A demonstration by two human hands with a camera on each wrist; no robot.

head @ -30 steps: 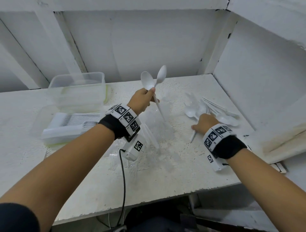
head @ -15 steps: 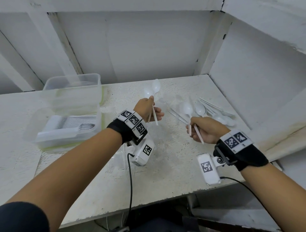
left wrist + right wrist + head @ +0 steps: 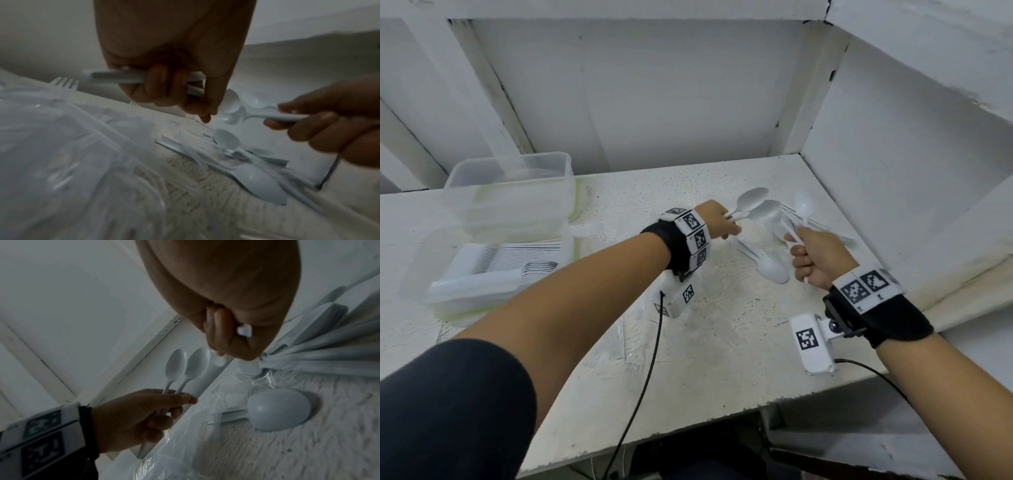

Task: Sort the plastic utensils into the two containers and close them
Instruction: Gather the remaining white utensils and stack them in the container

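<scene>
Both arms are stretched forward, each wrist bound by a black strap. The left hand (image 3: 717, 221) is curled round two spoon handles, the bowls pointed toward the right hand (image 3: 816, 258), which is fisted round another spoon, bowl upward.

White spoons (image 3: 753, 205), seemingly greenish-rimmed containers (image 3: 575, 205)

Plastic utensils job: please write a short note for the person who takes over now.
Left hand grips two white spoons. Right hand grips one spoon.
Loose utensils lie on the table between and behind the hands.
Lower container at left holds stacked utensils; the clear container sits on top of it and looks empty.
Done: part of the sorting. Left: place the held spoons, sort the rest, close both containers.
</scene>
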